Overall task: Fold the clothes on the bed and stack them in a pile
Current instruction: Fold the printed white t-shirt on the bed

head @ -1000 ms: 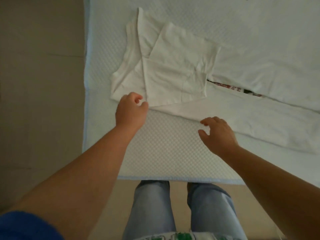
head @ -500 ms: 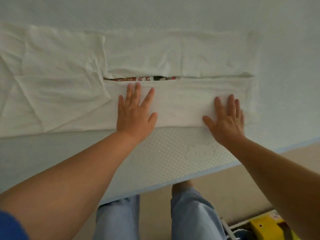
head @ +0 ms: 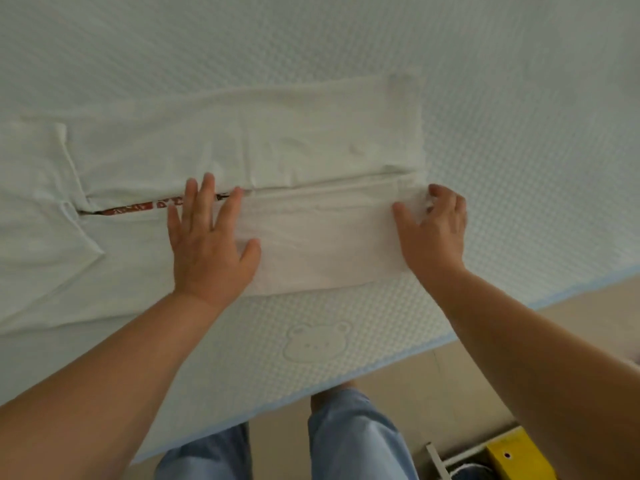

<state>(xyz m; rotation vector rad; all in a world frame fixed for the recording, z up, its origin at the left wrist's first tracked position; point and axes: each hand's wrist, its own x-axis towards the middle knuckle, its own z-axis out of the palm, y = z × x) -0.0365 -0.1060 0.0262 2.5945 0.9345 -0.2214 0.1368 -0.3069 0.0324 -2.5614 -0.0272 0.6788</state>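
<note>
A white T-shirt (head: 242, 143) lies flat across the bed (head: 346, 36), its two long sides folded in so they meet along a middle seam. A strip of red print (head: 138, 208) shows in the gap. My left hand (head: 207, 244) rests flat, fingers spread, on the near folded panel at the middle. My right hand (head: 433, 233) is at the shirt's right end, fingers curled and pinching the hem corner of the near panel. The shirt's left end with its sleeve runs out of view.
The quilted pale mattress cover has a bear emblem (head: 317, 341) near its front edge (head: 381, 370). My legs in light blue trousers (head: 353, 441) stand on a beige floor. A yellow box (head: 516, 459) sits on the floor at lower right.
My view moved from the shirt's collar end toward its hem end. Both hands slid right along the near panel. My right hand went from lying flat to pinching the hem corner.
</note>
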